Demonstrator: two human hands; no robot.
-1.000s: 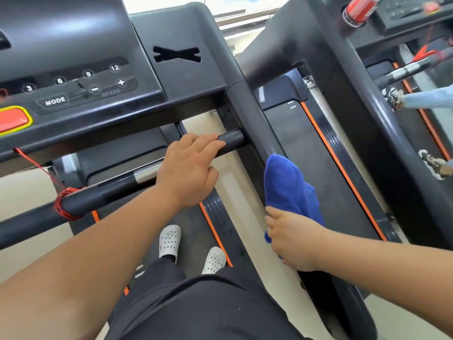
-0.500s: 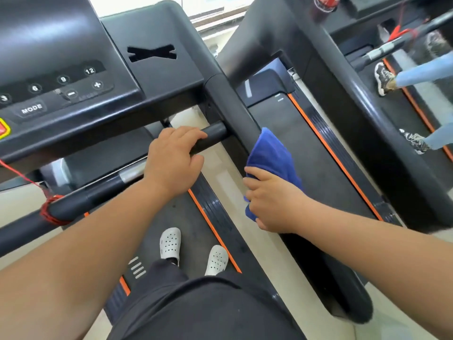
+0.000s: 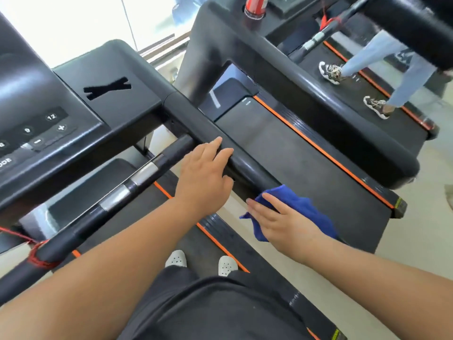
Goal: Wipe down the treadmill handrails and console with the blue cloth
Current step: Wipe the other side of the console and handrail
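while the left hand (image 3: 204, 175) lies flat on the glossy black handrail (image 3: 195, 117) at centre frame, the flat-fingered right hand (image 3: 284, 224) presses a crumpled blue cloth (image 3: 304, 204) onto it.

console (image 3: 73, 106) btns: 9, 12, +, -

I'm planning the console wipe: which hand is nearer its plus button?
Left. The left hand rests on the side handrail, right of the plus button. The right hand presses the blue cloth farther down that rail, away from the console.
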